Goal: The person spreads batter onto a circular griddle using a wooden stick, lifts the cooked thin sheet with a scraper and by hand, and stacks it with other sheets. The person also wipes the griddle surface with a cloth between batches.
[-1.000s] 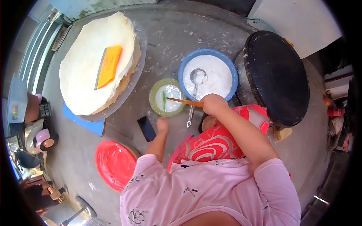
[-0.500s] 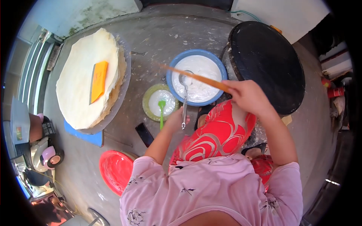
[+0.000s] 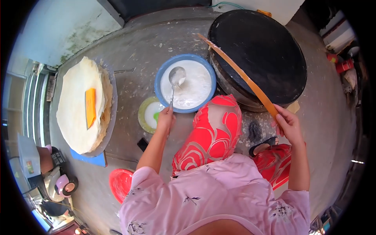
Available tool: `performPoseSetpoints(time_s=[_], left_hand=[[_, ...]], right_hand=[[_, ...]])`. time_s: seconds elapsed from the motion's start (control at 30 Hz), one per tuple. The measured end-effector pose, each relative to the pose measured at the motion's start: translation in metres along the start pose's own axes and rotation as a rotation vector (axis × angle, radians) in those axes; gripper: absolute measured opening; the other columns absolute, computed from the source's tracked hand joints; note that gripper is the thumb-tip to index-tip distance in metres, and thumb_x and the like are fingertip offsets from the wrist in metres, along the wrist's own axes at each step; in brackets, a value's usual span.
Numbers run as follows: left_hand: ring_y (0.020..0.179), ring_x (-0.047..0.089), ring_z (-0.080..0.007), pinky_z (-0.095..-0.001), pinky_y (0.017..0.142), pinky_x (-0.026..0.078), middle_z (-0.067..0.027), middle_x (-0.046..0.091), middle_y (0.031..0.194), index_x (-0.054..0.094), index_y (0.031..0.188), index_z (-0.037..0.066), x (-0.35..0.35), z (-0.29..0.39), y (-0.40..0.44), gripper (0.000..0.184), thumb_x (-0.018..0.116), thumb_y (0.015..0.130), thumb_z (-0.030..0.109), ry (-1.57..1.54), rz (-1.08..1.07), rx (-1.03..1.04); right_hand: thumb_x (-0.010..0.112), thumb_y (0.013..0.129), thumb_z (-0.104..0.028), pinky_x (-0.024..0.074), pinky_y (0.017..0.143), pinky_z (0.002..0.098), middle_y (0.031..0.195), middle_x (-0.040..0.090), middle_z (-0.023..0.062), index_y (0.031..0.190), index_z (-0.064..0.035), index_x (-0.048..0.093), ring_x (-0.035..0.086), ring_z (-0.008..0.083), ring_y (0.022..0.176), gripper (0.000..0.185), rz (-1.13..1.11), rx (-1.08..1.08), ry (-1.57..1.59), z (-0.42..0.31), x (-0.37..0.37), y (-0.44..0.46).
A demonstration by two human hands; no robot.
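Note:
My left hand (image 3: 166, 119) is closed round the handle of a metal ladle (image 3: 178, 75), whose bowl is over the white batter (image 3: 196, 84) in a blue basin (image 3: 213, 74). Whether the ladle touches the batter I cannot tell. In my right hand (image 3: 289, 124) is the end of a long, flat wooden spatula (image 3: 243, 74). Its tapered far end reaches over the left rim of a round black griddle (image 3: 258, 51). Beside the basin, partly behind my left hand, stands a green bowl (image 3: 143, 114) of white liquid with a bright green utensil (image 3: 156, 116) in it.
A tall stack of thin pale pancakes (image 3: 74, 113) at the left bears an orange scraper (image 3: 90, 107). A phone (image 3: 142, 144) and a red basin (image 3: 119, 184) are on the floor near my left arm. My knee in red patterned trousers (image 3: 213, 133) is close below the blue basin.
The wooden spatula has swung from above the blue basin to the griddle's edge as my right hand moved right and down. My left hand has lifted the ladle higher in the basin. The view has shifted.

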State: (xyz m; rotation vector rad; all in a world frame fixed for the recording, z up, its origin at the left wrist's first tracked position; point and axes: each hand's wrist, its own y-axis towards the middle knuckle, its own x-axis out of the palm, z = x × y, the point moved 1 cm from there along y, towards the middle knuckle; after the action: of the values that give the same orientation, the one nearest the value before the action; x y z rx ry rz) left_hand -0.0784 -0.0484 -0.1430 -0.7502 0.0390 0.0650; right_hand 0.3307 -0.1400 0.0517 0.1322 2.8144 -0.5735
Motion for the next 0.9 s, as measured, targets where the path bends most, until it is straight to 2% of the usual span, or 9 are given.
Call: performPoseSetpoints(time_s=[0.07, 0.1, 0.17, 0.3, 0.43, 0.57, 0.7, 0.8, 0.9], left_hand=[[0.048, 0.055, -0.0201, -0.0324, 0.046, 0.045, -0.0116, 0.058, 0.065, 0.055, 0.097, 0.004, -0.008, -0.026, 0.014, 0.020, 0.047, 0.086, 0.018, 0.726, 0.151, 0.491], [0.048, 0.055, -0.0201, -0.0324, 0.046, 0.045, -0.0116, 0.058, 0.065, 0.055, 0.097, 0.004, -0.009, -0.033, 0.016, 0.020, 0.047, 0.086, 0.018, 0.732, 0.150, 0.487], [0.067, 0.061, -0.0333, -0.0437, 0.060, 0.047, -0.0188, 0.063, 0.078, 0.057, 0.099, 0.006, -0.003, -0.029, 0.007, 0.022, 0.046, 0.084, 0.017, 1.346, 0.145, 0.421], [0.089, 0.059, -0.0354, -0.0458, 0.076, 0.045, -0.0199, 0.062, 0.091, 0.057, 0.100, 0.007, -0.006, 0.034, 0.000, 0.024, 0.042, 0.084, 0.017, 1.266, 0.283, 0.184], [0.088, 0.057, -0.0384, -0.0450, 0.076, 0.045, -0.0232, 0.060, 0.090, 0.058, 0.097, 0.005, 0.011, -0.006, 0.017, 0.024, 0.045, 0.085, 0.021, 1.196, 0.184, 0.318], [0.089, 0.057, -0.0385, -0.0460, 0.077, 0.044, -0.0240, 0.060, 0.090, 0.060, 0.098, 0.005, -0.013, 0.016, -0.007, 0.025, 0.046, 0.085, 0.022, 0.903, 0.196, 0.236], [0.087, 0.058, -0.0392, -0.0449, 0.074, 0.045, -0.0242, 0.060, 0.089, 0.060, 0.097, 0.003, -0.012, -0.017, 0.003, 0.027, 0.045, 0.085, 0.022, 1.175, 0.284, 0.204], [0.085, 0.058, -0.0400, -0.0464, 0.074, 0.045, -0.0250, 0.059, 0.088, 0.059, 0.094, 0.001, 0.010, 0.012, 0.016, 0.025, 0.043, 0.084, 0.018, 0.913, 0.144, 0.253], [0.085, 0.057, -0.0408, -0.0476, 0.074, 0.045, -0.0256, 0.059, 0.088, 0.060, 0.092, -0.001, 0.035, 0.034, 0.031, 0.026, 0.044, 0.083, 0.019, 0.967, 0.263, 0.306]], right_hand=[[0.047, 0.089, -0.008, 0.0339, 0.038, 0.0150, 0.069, 0.058, 0.0008, 0.124, -0.0100, 0.050, 0.046, 0.0027, 0.044, 0.034, -0.006, 0.004, 0.063, 0.014, -0.007, -0.001], [0.047, 0.089, -0.008, 0.0339, 0.038, 0.0150, 0.069, 0.058, 0.0008, 0.124, -0.0100, 0.050, 0.046, 0.0027, 0.044, 0.034, -0.007, 0.008, 0.067, 0.021, -0.008, 0.000], [0.047, 0.090, -0.008, 0.0341, 0.039, 0.0154, 0.070, 0.058, 0.0009, 0.124, -0.0106, 0.049, 0.047, 0.0028, 0.046, 0.035, -0.018, 0.019, 0.100, 0.034, -0.007, 0.006], [0.047, 0.090, -0.008, 0.0343, 0.040, 0.0159, 0.070, 0.058, 0.0006, 0.125, -0.0115, 0.048, 0.047, 0.0034, 0.047, 0.036, -0.040, 0.053, 0.087, 0.046, 0.004, 0.011], [0.047, 0.089, -0.007, 0.0343, 0.041, 0.0162, 0.071, 0.059, 0.0008, 0.125, -0.0107, 0.049, 0.047, 0.0032, 0.047, 0.036, -0.036, 0.023, 0.098, 0.042, 0.006, 0.011], [0.048, 0.089, -0.006, 0.0362, 0.044, 0.0165, 0.071, 0.058, 0.0005, 0.124, -0.0094, 0.049, 0.046, 0.0032, 0.048, 0.036, -0.049, 0.081, 0.127, 0.041, 0.001, 0.005], [0.048, 0.088, -0.006, 0.0382, 0.046, 0.0171, 0.071, 0.057, 0.0000, 0.125, -0.0094, 0.049, 0.046, 0.0034, 0.050, 0.037, -0.039, 0.121, 0.119, 0.042, -0.003, 0.000], [0.047, 0.089, -0.006, 0.0384, 0.046, 0.0173, 0.071, 0.057, 0.0000, 0.125, -0.0095, 0.049, 0.046, 0.0035, 0.049, 0.036, -0.040, 0.147, 0.124, 0.042, -0.002, 0.000], [0.047, 0.088, -0.005, 0.0379, 0.046, 0.0168, 0.071, 0.057, 0.0003, 0.125, -0.0096, 0.049, 0.046, 0.0034, 0.049, 0.036, -0.033, 0.112, 0.137, 0.043, 0.000, 0.003]])
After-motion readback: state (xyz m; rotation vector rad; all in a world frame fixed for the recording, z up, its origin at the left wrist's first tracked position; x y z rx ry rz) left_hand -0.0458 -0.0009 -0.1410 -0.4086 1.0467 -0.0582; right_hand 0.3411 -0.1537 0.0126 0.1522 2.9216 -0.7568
